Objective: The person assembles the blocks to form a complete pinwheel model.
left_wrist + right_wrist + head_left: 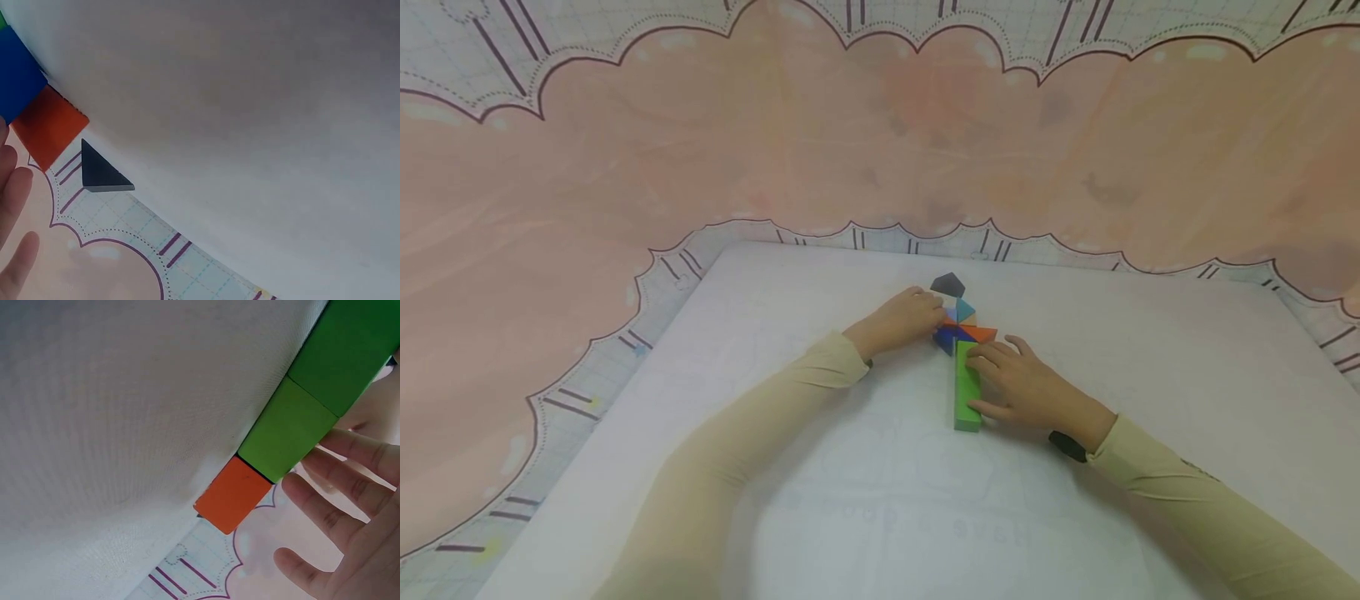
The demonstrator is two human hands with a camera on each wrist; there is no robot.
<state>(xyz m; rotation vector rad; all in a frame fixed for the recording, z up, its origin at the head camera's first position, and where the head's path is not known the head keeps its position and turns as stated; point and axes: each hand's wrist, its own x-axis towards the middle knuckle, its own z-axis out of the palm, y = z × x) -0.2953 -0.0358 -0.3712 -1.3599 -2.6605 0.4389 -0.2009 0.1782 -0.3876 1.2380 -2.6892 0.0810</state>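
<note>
A pinwheel of coloured triangular blocks (958, 321), in blue, orange, teal and paler tones, lies on the white surface. From it a straight column of green blocks (967, 392) runs toward the person. My left hand (904, 321) is at the pinwheel's left side, fingertips at the blocks and partly covering them. In the left wrist view its fingers (15, 194) extend beside a blue block (19, 72) and an orange block (50, 128). My right hand (1026, 383) rests its extended fingertips along the green column's right side. In the right wrist view, an orange block (233, 495) meets the light-green block (287, 428).
A dark triangular block (948, 285) lies just beyond the pinwheel. The white tabletop (820, 517) is bordered by a patterned cloth (850, 142) with pink scalloped shapes along the back and left.
</note>
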